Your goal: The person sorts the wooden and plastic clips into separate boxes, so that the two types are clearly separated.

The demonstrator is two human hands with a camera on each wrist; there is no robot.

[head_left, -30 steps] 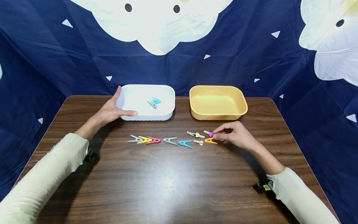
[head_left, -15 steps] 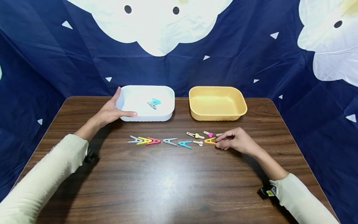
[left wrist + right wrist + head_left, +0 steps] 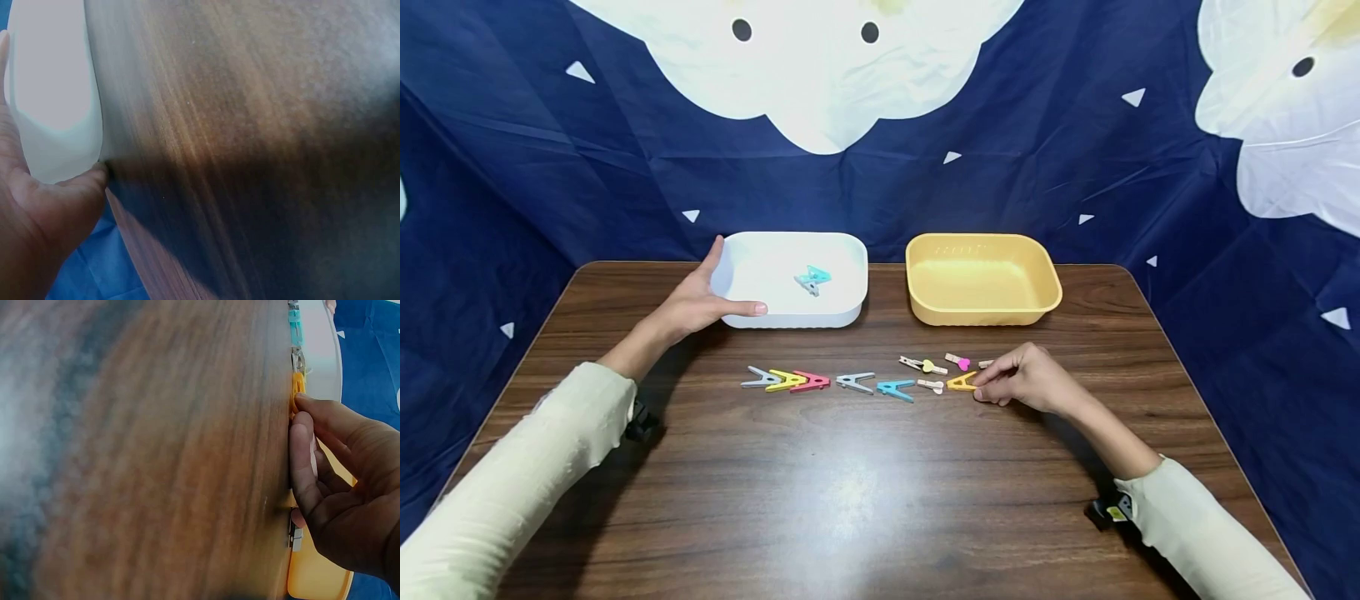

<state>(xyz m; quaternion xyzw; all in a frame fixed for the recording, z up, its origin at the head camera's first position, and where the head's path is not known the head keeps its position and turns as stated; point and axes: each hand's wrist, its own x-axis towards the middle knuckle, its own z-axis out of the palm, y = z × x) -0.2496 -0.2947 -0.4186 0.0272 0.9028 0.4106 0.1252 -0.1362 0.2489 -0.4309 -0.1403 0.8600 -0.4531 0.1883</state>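
Note:
My left hand (image 3: 688,307) rests with spread, straight fingers against the left end of a white plastic bin (image 3: 756,258), thumb along its front wall. Inside the bin lie a turquoise clothespin (image 3: 815,275) and a grey one (image 3: 807,286). With thumb and forefinger, my right hand (image 3: 1033,379) pinches the right end of an orange clothespin (image 3: 958,382) on the table. Around it are mini clothespins: one with a pink heart (image 3: 962,363), one with a yellow heart (image 3: 928,367) and a pale one (image 3: 931,386). Another small clothespin (image 3: 985,364) is partly hidden behind my right fingers.
A yellow bin (image 3: 985,287) stands at the back right of the wooden table (image 3: 737,500). Left of the mini clothespins lie blue (image 3: 897,389), blue-grey (image 3: 855,381), red (image 3: 812,381), yellow (image 3: 787,379) and grey (image 3: 760,377) clothespins. A dark blue curtain (image 3: 887,192) hangs behind.
My right hand has moved from beside the pink-heart clothespin slightly down to the orange clothespin's right end, uncovering part of a small clothespin behind. The left hand stays at the white bin.

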